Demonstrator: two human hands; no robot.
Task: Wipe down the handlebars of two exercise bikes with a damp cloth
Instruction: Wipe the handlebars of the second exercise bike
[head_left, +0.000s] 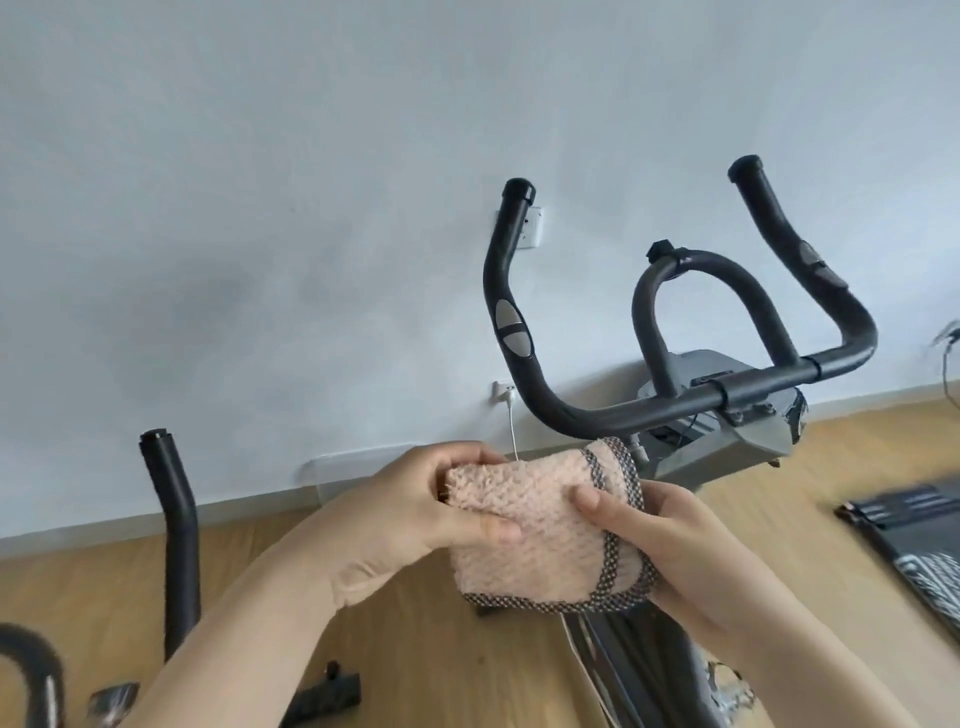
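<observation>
Both my hands are on one cloth (540, 525), held in the air in front of me, below and short of the handlebars (675, 400), not touching them. The cloth is pink, nubby terry, folded into a thick pad, with a woven black-and-white checked trim along its right and bottom edges. My left hand (441, 501) grips the left edge, thumb on the front face, fingers curled round the top and behind. My right hand (670, 540) clamps the right edge, thumb pressed flat on the fluffy front, fingers wrapped behind the trim.

The handlebars are one set of dark grey tube with a matte foam-like cover: a crossbar, two upswept horns with black round end caps, and one arched loop in the middle. Each horn carries silver oval sensor plates; two plates are clear on the left horn, the right horn's are blurred. A grey metal bracket (748, 441) sits under the crossbar.

The second bike's bar (174, 525), a black padded tube with a black cap, stands upright at the left, well apart from the cloth.

Pale blue-grey wall (311, 208), matte. Two white sockets on it: one (527, 226) behind the left horn, one (503, 389) lower with a white cable (513, 431) hanging. Wood-grain floor (405, 623). A black mat (914, 530) at right has white print, too blurred to read. No readable brand anywhere.
</observation>
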